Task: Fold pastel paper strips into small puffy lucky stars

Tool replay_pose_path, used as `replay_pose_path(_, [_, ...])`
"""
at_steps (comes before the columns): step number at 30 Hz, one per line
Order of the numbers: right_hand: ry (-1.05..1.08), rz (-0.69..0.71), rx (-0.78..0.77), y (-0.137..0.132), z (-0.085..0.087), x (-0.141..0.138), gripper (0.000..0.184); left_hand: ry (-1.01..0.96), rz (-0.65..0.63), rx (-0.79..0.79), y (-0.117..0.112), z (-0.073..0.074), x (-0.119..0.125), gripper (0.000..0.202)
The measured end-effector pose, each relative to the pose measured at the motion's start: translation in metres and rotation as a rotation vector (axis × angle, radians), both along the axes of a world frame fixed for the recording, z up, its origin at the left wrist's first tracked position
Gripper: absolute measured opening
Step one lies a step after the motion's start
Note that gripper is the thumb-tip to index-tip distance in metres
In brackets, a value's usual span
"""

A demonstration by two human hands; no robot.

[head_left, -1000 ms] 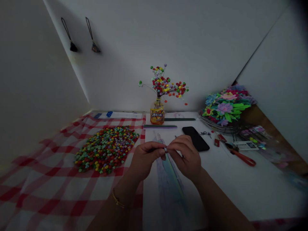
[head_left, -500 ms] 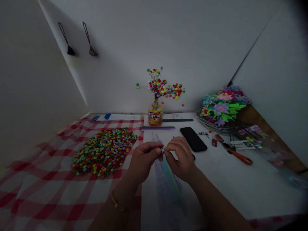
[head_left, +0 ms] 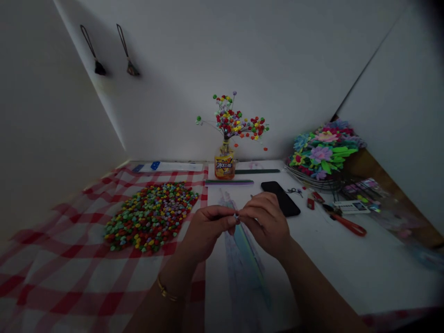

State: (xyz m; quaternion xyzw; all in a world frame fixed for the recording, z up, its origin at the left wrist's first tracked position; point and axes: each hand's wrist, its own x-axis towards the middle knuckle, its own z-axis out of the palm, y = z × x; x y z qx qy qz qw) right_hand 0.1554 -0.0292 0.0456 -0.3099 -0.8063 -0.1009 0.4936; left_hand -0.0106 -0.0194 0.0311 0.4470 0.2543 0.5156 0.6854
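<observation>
A tiny pale folded paper star [head_left: 236,216] sits between my two hands, at the fingertips. My left hand [head_left: 211,231] pinches it between thumb and forefinger. From the other side my right hand [head_left: 265,224] closes its fingertips on the same star. Below both hands lie pastel paper strips [head_left: 246,259] in clear wrapping. To the left, a heap of small multicoloured paper stars [head_left: 151,217] covers part of the red-and-white checked cloth [head_left: 79,259].
At the back stands a bottle [head_left: 224,166] holding wire stems topped with coloured stars. A black phone [head_left: 280,199] lies to the right, near orange-handled pliers [head_left: 348,225] and keys [head_left: 294,191]. Fuzzy flowers [head_left: 322,150] are bunched at the back right. More strips [head_left: 229,182] lie before the bottle.
The fingers of my right hand have shifted slightly around the small star and are now closer together. Both hands stay in nearly the same place. The view has moved a little.
</observation>
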Motion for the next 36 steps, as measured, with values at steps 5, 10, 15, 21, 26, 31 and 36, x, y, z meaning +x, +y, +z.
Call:
replay_pose_path(5, [-0.087,0.045,-0.069,-0.003,0.004,-0.002,0.006,0.023,-0.024,-0.031,-0.001,0.005,0.0,0.015])
replay_pose_path(10, [-0.042,-0.045,-0.045,-0.006,-0.003,-0.008,0.004,-0.03,-0.039,-0.043,-0.001,0.003,0.003,0.017])
replay_pose_path(15, [-0.007,-0.14,0.047,-0.006,-0.007,-0.013,0.005,-0.099,0.006,-0.053,0.001,-0.002,0.006,0.015])
replay_pose_path(21, [0.051,0.01,0.007,-0.004,-0.001,-0.005,0.011,0.006,-0.044,0.032,0.002,-0.001,-0.003,0.011])
replay_pose_path(26, [-0.016,0.098,-0.042,-0.002,0.002,0.001,0.01,0.079,-0.096,0.039,0.0,0.002,-0.005,0.013])
replay_pose_path(31, [-0.077,0.145,-0.061,-0.004,0.001,0.004,0.012,0.129,-0.127,0.057,0.0,0.002,-0.007,0.013])
replay_pose_path(36, [-0.15,0.186,-0.109,-0.008,0.005,0.004,0.008,0.193,-0.186,0.04,0.005,-0.003,-0.013,0.014])
